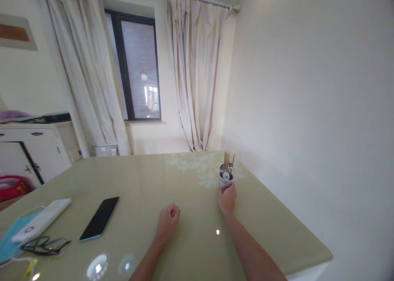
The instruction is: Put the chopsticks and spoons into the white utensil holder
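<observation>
My right hand [227,198] is wrapped round the near side of a grey utensil holder [226,182] standing upright on the table. Several wooden chopsticks [227,160] stick up out of it, along with a few spoons [230,166] whose bowls point upward. The lower part of the holder is hidden behind my fingers. My left hand [168,220] rests on the table to the left, its fingers curled into a loose fist with nothing visible in them.
Left on the glossy green table [141,178] lie a black phone [100,218], folded glasses [45,245], a white oblong device [43,219] and a blue face mask [18,233]. A wall [308,108] runs along the table's right side. Behind are curtains [197,67] and a window.
</observation>
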Demonstrator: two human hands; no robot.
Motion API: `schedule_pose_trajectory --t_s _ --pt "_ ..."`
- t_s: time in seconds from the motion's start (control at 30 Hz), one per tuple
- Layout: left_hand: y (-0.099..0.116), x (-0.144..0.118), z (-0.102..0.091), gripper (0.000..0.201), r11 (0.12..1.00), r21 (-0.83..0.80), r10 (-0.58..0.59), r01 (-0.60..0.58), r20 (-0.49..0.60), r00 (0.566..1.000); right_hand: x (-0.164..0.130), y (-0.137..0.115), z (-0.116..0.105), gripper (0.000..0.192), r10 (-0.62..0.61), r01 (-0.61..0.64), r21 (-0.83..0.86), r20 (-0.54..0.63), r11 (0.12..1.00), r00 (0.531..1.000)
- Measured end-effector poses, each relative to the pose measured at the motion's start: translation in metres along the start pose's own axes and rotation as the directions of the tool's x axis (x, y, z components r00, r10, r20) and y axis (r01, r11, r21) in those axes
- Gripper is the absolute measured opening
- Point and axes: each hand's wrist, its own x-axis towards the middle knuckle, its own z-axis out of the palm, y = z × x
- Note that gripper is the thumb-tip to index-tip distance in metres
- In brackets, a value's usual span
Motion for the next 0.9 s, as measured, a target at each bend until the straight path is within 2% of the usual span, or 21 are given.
schedule_pose_trajectory --t_s 0.63,0.9 --pt "-0.013 -0.007 0.009 0.059 0.998 -0.011 -0.054 0.055 0.046 0.997 -0.003 0.024 0.007 0.088 -0.015 0.016 0.038 -0.028 0.999 0.999" --pt "-0.015 -0.013 0.013 0.046 0.995 0.094 -0.038 0.028 0.110 0.993 -0.001 0.028 0.011 0.079 -0.015 0.018 0.063 -0.043 0.998 0.999"
